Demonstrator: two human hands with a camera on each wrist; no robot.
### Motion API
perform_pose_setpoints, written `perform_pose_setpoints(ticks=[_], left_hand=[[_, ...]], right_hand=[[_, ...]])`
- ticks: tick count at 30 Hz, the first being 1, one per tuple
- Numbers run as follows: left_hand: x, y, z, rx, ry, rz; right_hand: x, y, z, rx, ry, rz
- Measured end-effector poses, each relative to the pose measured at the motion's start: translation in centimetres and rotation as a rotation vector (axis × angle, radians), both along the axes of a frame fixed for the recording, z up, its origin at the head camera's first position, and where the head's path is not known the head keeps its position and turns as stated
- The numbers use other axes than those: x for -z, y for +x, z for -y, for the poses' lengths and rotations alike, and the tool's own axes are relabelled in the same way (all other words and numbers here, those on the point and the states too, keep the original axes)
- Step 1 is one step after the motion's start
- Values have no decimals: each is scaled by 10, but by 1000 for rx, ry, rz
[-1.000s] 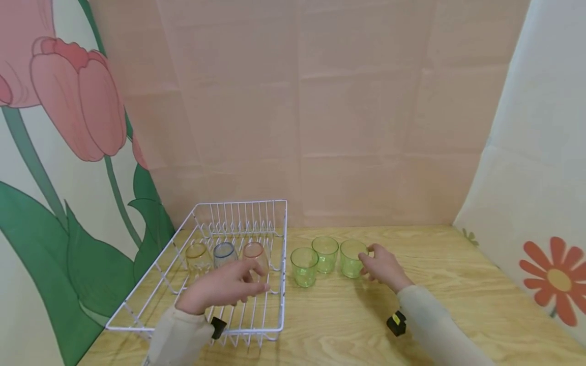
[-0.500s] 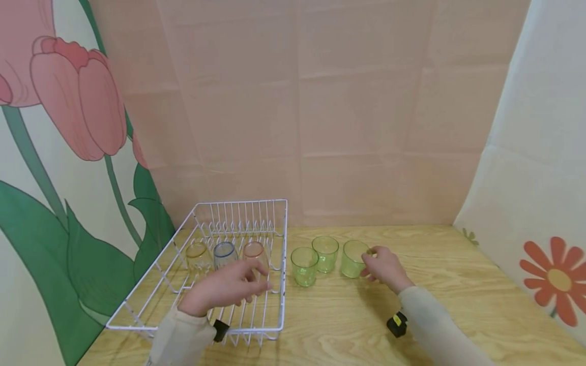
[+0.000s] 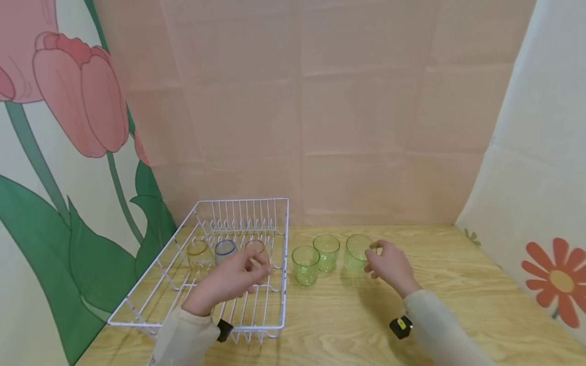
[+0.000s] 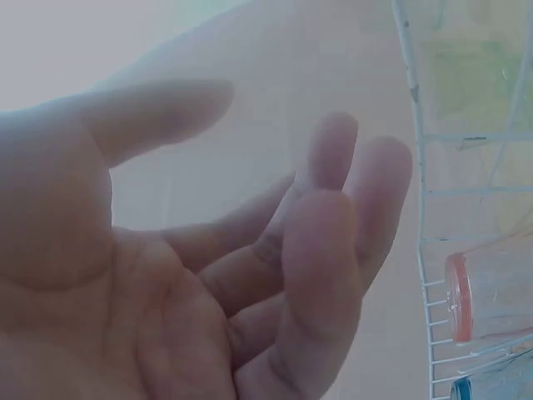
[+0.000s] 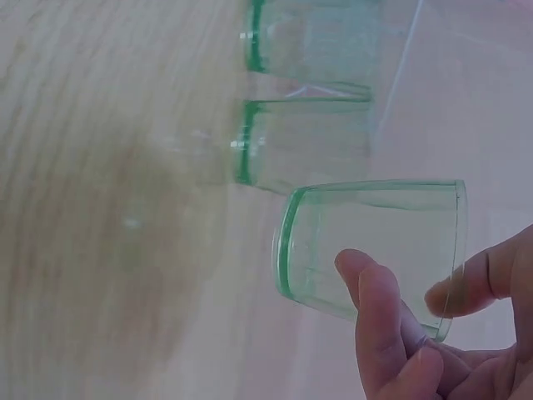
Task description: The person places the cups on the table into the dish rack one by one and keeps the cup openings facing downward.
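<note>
My right hand point(image 3: 389, 264) pinches the near-right rim of a clear green tumbler point(image 3: 355, 250). In the right wrist view the thumb is by the rim of this tumbler point(image 5: 375, 225) and the fingers lie along its side; its base sits farther from the tabletop than those of the other two. Those two matching green tumblers, one point(image 3: 305, 264) in front and one point(image 3: 326, 251) behind, stand upright to its left. My left hand point(image 3: 231, 279) hovers over the dish rack with fingers loosely bent and nothing in them; the left wrist view shows its bare palm point(image 4: 141, 308).
The white wire dish rack point(image 3: 285, 284) stands on the left of the wooden table point(image 3: 329, 325). Upside-down glasses with yellow point(image 3: 199, 254), blue point(image 3: 225, 249) and pink point(image 3: 255, 248) bands stand in it, partly behind my left hand. A pink backdrop point(image 3: 366, 127) closes off the back.
The green tumbler in my right hand has shifted slightly right and up, away from the other two. My left hand has edged slightly up and right over the rack, holding nothing throughout.
</note>
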State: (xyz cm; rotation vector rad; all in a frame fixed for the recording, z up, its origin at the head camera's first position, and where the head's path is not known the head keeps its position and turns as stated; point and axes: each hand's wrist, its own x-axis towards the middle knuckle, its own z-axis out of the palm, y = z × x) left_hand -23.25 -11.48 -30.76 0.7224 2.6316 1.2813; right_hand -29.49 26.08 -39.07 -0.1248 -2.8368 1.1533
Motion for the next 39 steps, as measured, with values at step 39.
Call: perform_pose_setpoints(ticks=[39], left_hand=[[-6,-1,-40,-29,51,-11]], right_hand=[[-60,59,75,-175,-128,-130]])
